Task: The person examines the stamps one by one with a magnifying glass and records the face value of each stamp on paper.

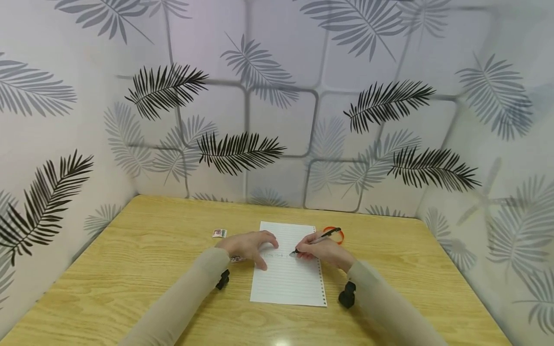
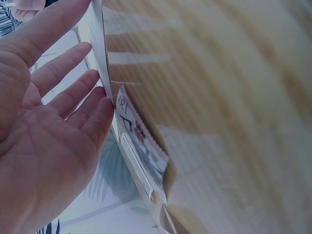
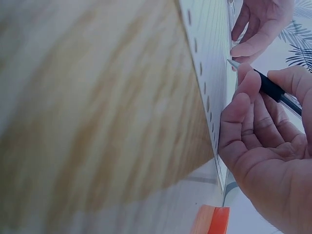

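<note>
A lined sheet of paper (image 1: 287,283) with punched holes along its right edge lies on the wooden table, a short line of handwriting across its middle. My right hand (image 1: 322,251) pinches a black-and-clear pen (image 3: 273,88), its tip at the paper by the end of the writing. The side of that hand rests on the sheet. With fingers spread, my left hand (image 1: 248,245) rests on the sheet's left part; in the left wrist view its fingertips touch the paper. Partly hidden under the left hand is a small stamp-like piece with scalloped edges (image 2: 141,139).
Another small stamp-like piece (image 1: 219,233) lies left of the paper. An orange-red ring, perhaps a roll of tape (image 1: 342,235), sits behind my right hand. A wall with a leaf pattern (image 1: 281,182) closes off the back of the table (image 1: 130,283).
</note>
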`<action>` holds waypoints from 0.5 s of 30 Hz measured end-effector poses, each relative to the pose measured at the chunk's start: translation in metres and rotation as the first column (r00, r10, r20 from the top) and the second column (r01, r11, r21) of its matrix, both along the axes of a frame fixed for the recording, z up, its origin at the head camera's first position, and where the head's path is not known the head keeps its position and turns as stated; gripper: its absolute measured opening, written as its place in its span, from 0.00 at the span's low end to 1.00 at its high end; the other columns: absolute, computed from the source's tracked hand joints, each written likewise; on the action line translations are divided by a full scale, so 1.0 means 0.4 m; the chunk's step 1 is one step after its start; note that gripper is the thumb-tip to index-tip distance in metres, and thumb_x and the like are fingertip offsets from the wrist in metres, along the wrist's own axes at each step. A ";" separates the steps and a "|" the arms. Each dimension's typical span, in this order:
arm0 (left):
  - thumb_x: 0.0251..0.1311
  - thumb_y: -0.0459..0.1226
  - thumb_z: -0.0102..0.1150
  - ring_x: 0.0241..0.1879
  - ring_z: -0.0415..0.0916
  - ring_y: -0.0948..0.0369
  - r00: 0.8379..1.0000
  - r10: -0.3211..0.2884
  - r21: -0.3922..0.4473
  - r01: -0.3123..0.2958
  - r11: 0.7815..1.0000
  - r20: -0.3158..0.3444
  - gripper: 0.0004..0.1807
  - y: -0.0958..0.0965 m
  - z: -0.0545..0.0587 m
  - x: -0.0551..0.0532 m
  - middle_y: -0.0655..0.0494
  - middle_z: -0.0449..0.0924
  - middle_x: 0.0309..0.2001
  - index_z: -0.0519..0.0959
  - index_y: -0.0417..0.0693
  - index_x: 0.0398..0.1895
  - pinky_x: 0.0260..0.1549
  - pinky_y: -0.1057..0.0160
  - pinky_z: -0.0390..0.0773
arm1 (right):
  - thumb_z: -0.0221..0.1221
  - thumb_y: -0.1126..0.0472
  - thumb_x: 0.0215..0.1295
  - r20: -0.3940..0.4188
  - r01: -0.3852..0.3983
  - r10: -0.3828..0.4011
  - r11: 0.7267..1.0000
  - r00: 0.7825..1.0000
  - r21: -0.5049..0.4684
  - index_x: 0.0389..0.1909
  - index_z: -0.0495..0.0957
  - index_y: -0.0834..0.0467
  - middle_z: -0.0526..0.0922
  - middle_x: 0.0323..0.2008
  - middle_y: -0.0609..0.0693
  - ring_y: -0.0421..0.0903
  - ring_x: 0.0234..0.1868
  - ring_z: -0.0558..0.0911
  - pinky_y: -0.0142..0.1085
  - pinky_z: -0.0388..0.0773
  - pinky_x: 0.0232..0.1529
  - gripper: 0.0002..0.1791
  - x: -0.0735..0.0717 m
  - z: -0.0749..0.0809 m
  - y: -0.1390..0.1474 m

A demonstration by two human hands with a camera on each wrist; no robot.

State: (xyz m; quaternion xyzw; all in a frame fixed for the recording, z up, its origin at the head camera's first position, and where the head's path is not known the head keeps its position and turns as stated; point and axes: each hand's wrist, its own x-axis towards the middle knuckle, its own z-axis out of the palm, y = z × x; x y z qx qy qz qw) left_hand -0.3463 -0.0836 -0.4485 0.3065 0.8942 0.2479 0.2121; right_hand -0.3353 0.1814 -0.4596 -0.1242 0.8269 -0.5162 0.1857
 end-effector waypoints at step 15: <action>0.51 0.41 0.74 0.75 0.51 0.53 1.000 0.003 -0.007 -0.002 1.000 0.016 0.32 0.001 0.003 0.000 0.57 0.59 0.73 0.73 0.58 0.62 0.71 0.48 0.56 | 0.63 0.61 0.64 -0.012 -0.029 0.029 0.999 1.000 0.033 0.37 0.84 0.66 0.88 0.30 0.52 0.40 0.30 0.82 0.33 0.79 0.34 0.10 -0.007 -0.002 0.004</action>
